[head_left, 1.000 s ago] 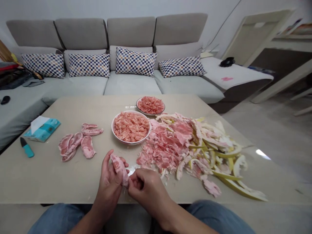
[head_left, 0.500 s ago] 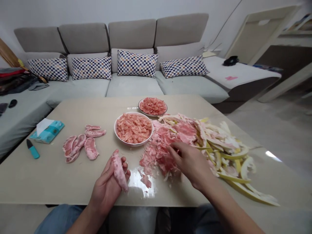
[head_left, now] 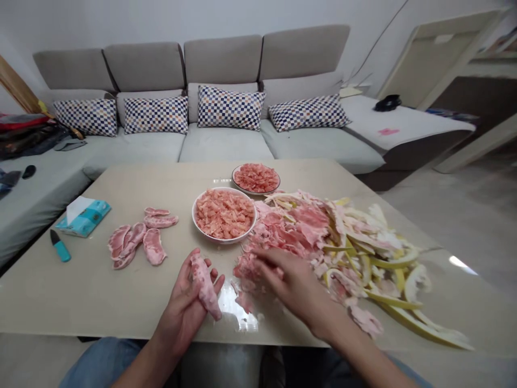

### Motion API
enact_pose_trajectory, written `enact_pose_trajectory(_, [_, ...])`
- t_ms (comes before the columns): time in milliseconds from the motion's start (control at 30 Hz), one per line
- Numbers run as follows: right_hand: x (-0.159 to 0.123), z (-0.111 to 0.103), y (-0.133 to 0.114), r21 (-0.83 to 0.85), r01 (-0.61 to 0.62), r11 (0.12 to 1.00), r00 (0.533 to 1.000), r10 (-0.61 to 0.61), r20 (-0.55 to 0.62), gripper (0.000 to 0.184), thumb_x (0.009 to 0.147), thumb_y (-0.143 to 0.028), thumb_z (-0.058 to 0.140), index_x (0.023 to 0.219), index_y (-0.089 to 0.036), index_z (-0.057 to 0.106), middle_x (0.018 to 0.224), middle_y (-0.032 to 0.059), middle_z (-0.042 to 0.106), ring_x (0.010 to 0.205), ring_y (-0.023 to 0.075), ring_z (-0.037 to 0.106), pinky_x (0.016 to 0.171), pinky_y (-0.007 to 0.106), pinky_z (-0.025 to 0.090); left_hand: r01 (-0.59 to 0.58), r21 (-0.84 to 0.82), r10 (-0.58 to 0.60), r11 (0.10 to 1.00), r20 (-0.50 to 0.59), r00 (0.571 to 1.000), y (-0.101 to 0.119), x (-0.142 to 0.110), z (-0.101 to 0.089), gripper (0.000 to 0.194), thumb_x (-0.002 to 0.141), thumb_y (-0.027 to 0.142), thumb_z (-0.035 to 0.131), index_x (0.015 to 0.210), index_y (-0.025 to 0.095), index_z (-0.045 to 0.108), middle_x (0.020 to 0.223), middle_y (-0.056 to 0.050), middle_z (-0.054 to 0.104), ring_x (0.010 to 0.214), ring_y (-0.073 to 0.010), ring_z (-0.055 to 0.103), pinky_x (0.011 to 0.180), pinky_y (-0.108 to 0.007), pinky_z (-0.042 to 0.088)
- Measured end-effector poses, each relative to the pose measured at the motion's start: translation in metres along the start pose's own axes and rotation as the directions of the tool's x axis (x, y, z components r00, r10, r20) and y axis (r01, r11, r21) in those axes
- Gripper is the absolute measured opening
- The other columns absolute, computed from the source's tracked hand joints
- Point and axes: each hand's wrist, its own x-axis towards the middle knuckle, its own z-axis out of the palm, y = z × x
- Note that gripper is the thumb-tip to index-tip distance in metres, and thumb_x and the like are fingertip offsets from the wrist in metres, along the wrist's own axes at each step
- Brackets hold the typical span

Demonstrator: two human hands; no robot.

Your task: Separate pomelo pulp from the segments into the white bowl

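My left hand (head_left: 188, 304) holds a pink pomelo segment (head_left: 205, 285) with its pale membrane on, above the table's near edge. My right hand (head_left: 293, 285) hovers over the near side of a heap of pink membrane scraps (head_left: 278, 229). Its fingers are stretched out with the thumb apart, and I see nothing in them. Beyond my hands stands a white bowl (head_left: 255, 214) full of peeled pink pulp (head_left: 224, 213). Behind it is a dark-rimmed plate (head_left: 278, 187) with more pulp (head_left: 257, 178). Several unpeeled segments (head_left: 154, 247) lie to the left.
Yellow-green pomelo rind strips (head_left: 398, 310) spread over the right of the table (head_left: 133, 307). At the left lie a blue tissue pack (head_left: 85, 218) and a small knife (head_left: 60, 246) with a teal handle. A grey sofa (head_left: 224, 144) with checked cushions runs along the far side.
My right hand has gone from the segment to the scrap heap, then drawn back a little leftward. My left hand keeps the segment. The view has shifted slightly.
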Motion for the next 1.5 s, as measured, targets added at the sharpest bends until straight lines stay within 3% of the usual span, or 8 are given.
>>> enact_pose_trajectory(133, [-0.012, 0.024, -0.037, 0.274, -0.011, 0.962, 0.986, -0.035, 0.163, 0.016, 0.087, -0.023, 0.061, 0.099, -0.022, 0.072, 0.086, 0.0038, 0.073, 0.074, 0.0155, 0.066, 0.068, 0.025, 0.049, -0.065, 0.091, 0.064, 0.994, 0.013, 0.998, -0.005, 0.000, 0.000, 0.059, 0.075, 0.018, 0.076, 0.129, 0.030, 0.054, 0.114, -0.003, 0.062, 0.104, -0.0188, 0.063, 0.110, -0.043, 0.037])
enact_pose_trajectory(300, [-0.018, 0.040, -0.051, 0.248, -0.054, 0.967, 0.988, 0.016, 0.153, 0.003, 0.077, -0.017, 0.068, 0.075, -0.017, 0.070, 0.063, -0.0001, 0.060, 0.056, 0.0120, 0.053, 0.053, 0.022, 0.039, -0.110, 0.231, 0.114, 0.967, -0.002, 0.994, -0.010, -0.005, 0.003, 0.068, 0.071, 0.019, 0.079, 0.130, 0.034, 0.047, 0.117, -0.003, 0.059, 0.106, -0.0196, 0.062, 0.098, -0.034, 0.047])
enact_pose_trajectory(467, [-0.020, 0.046, -0.049, 0.208, -0.080, 0.975, 0.989, 0.053, 0.135, 0.015, 0.074, -0.007, 0.059, 0.063, -0.016, 0.066, 0.054, -0.0025, 0.054, 0.052, 0.0100, 0.048, 0.051, 0.021, 0.033, -0.203, 0.318, 0.205, 0.926, 0.027, 0.978, -0.016, -0.008, 0.008, 0.067, 0.069, 0.018, 0.081, 0.124, 0.034, 0.045, 0.110, -0.003, 0.059, 0.105, -0.0224, 0.062, 0.085, -0.032, 0.052])
enact_pose_trajectory(767, [-0.012, 0.032, -0.044, 0.249, -0.142, 0.958, 0.987, 0.117, 0.111, 0.017, 0.075, -0.008, 0.052, 0.063, -0.017, 0.060, 0.055, -0.0031, 0.055, 0.051, 0.0099, 0.049, 0.051, 0.020, 0.035, 0.012, 0.019, -0.012, 1.000, 0.010, 1.000, -0.003, 0.000, -0.001, 0.050, 0.082, 0.014, 0.064, 0.129, 0.025, 0.049, 0.113, -0.008, 0.067, 0.113, -0.0235, 0.062, 0.110, -0.046, 0.034])
enact_pose_trajectory(900, [-0.005, 0.017, -0.029, 0.152, -0.136, 0.979, 0.990, 0.138, -0.006, 0.033, 0.092, -0.025, 0.045, 0.060, -0.019, 0.052, 0.056, -0.0005, 0.056, 0.053, 0.0126, 0.052, 0.054, 0.023, 0.038, 0.204, -0.192, -0.197, 0.960, 0.052, 0.979, 0.008, 0.008, -0.006, 0.044, 0.085, 0.016, 0.049, 0.128, 0.012, 0.054, 0.118, -0.018, 0.067, 0.119, -0.0285, 0.059, 0.110, -0.053, 0.033])
enact_pose_trajectory(1067, [0.001, 0.001, -0.005, -0.050, -0.065, 0.997, 0.995, 0.061, -0.083, 0.023, 0.092, -0.022, 0.044, 0.104, -0.019, 0.063, 0.097, 0.0085, 0.070, 0.084, 0.0204, 0.064, 0.073, 0.030, 0.046, 0.225, -0.291, -0.240, 0.930, -0.017, 0.971, 0.010, 0.005, -0.003, 0.044, 0.088, 0.018, 0.045, 0.129, 0.007, 0.055, 0.105, -0.016, 0.072, 0.110, -0.0302, 0.064, 0.109, -0.057, 0.035])
enact_pose_trajectory(1233, [0.002, 0.000, 0.006, -0.253, -0.082, 0.964, 0.986, 0.114, 0.118, 0.023, 0.089, -0.019, 0.047, 0.081, -0.020, 0.068, 0.082, 0.0072, 0.068, 0.075, 0.0197, 0.063, 0.067, 0.028, 0.045, 0.180, -0.223, -0.202, 0.958, -0.080, 0.976, 0.006, 0.001, 0.002, 0.036, 0.093, 0.011, 0.045, 0.126, 0.009, 0.059, 0.097, -0.010, 0.074, 0.095, -0.0214, 0.069, 0.110, -0.053, 0.036])
enact_pose_trajectory(1500, [-0.001, 0.005, 0.000, -0.363, -0.088, 0.928, 0.977, 0.152, 0.152, 0.030, 0.092, -0.020, 0.042, 0.067, -0.019, 0.058, 0.068, 0.0072, 0.063, 0.065, 0.0200, 0.059, 0.060, 0.028, 0.036, 0.202, -0.123, -0.216, 0.972, -0.115, 0.970, 0.004, 0.006, -0.006, 0.027, 0.095, 0.019, 0.047, 0.114, 0.015, 0.065, 0.104, -0.007, 0.072, 0.093, -0.0182, 0.067, 0.098, -0.045, 0.049])
